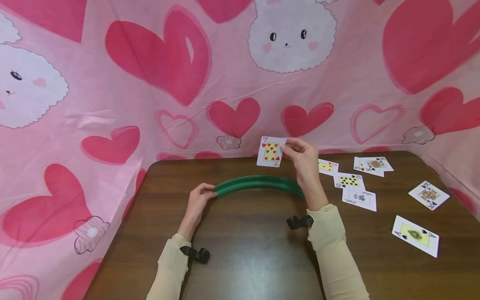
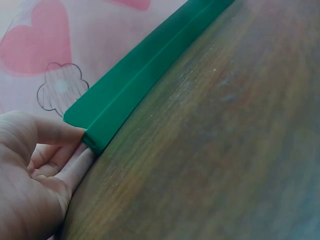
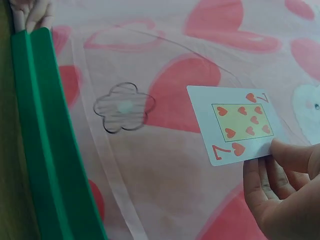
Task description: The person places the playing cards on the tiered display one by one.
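Status: prob early, my read. R hand (image 1: 304, 161) is grasping the 7 (image 1: 271, 151) (hearts), thumb + fingers pinching one edge; the 7 is hanging in the air over the far part of the tabletop (image 1: 240, 246), face showing, not touching the strip. L hand (image 1: 198, 201) is pinching the L end of the green strip (image 1: 258, 182), thumb on one side, fingers on the other. Strip is curving across the tabletop ahead of the person, R end hiding behind the R arm. Can't tell if the L end is sitting flush or tilting up a bit. Done, AFAICT: strip is lying arc-wise w/ one end being gripped, and one card is being held up. Not done: no card is standing in the visible part of the strip. Rest are lying loose on the R side: 5 (image 1: 330, 166) is peeking out next to the R hand, partly hidden; 10 (image 1: 349, 181) and joker (image 1: 358, 199) are bunching just nearer; an overlapping pair (image 1: 375, 164) is lying toward the far edge, K showing, other one too small to read; lone K (image 1: 428, 194) and A (image 1: 415, 235) are lying apart, further R. So approx 7 loose + the 7 in hand, none slotted; if the strip's serving as a card rack, count's sitting at 0.
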Demonstrator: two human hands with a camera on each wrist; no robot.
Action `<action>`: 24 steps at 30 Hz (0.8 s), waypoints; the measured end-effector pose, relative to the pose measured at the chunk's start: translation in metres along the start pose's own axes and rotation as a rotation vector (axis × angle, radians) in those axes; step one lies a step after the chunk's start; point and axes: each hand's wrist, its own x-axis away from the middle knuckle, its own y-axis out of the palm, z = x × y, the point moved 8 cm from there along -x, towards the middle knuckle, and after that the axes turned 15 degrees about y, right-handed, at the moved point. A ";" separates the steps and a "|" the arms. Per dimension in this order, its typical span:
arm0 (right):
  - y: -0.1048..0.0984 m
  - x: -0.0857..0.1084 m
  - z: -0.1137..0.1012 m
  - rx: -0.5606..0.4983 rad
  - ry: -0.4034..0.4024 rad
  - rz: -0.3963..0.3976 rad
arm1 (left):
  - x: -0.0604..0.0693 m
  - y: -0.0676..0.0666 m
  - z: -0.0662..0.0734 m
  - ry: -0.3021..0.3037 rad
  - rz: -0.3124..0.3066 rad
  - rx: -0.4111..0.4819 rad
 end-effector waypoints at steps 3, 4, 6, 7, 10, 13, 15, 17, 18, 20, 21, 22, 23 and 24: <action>0.007 0.000 0.006 0.019 0.011 -0.020 | 0.001 0.001 0.000 -0.006 -0.003 -0.005; 0.010 0.000 0.008 0.029 0.016 -0.023 | 0.001 0.001 -0.001 -0.009 -0.004 -0.004; 0.015 -0.002 0.011 0.059 0.025 -0.032 | 0.001 0.001 -0.001 -0.010 -0.006 -0.003; 0.017 -0.002 0.012 0.074 0.029 -0.034 | 0.001 0.001 -0.001 -0.010 -0.006 0.000; 0.025 -0.006 0.015 0.114 0.034 -0.044 | 0.002 0.001 0.000 -0.006 -0.004 0.001; 0.031 -0.010 0.018 0.142 0.037 -0.055 | 0.002 0.000 0.000 -0.005 -0.002 -0.002; 0.035 -0.012 0.021 0.169 0.036 -0.059 | 0.002 -0.001 -0.001 -0.007 -0.002 -0.007; 0.037 -0.013 0.023 0.195 0.032 -0.065 | 0.001 -0.001 -0.002 -0.012 -0.003 -0.008; 0.039 -0.014 0.024 0.207 0.029 -0.070 | 0.001 -0.001 -0.002 -0.012 -0.004 -0.007; 0.041 -0.014 0.026 0.232 0.018 -0.074 | 0.001 -0.001 -0.002 -0.011 -0.007 -0.008; 0.042 -0.014 0.027 0.244 0.013 -0.076 | 0.000 -0.001 -0.002 -0.010 -0.009 -0.009; 0.043 -0.014 0.028 0.252 0.009 -0.080 | 0.000 0.000 -0.002 -0.008 -0.010 -0.010; 0.044 -0.014 0.029 0.261 0.005 -0.083 | 0.000 0.000 -0.002 -0.005 -0.011 -0.011; 0.045 -0.014 0.030 0.266 0.001 -0.086 | 0.000 0.000 -0.002 -0.004 -0.013 -0.012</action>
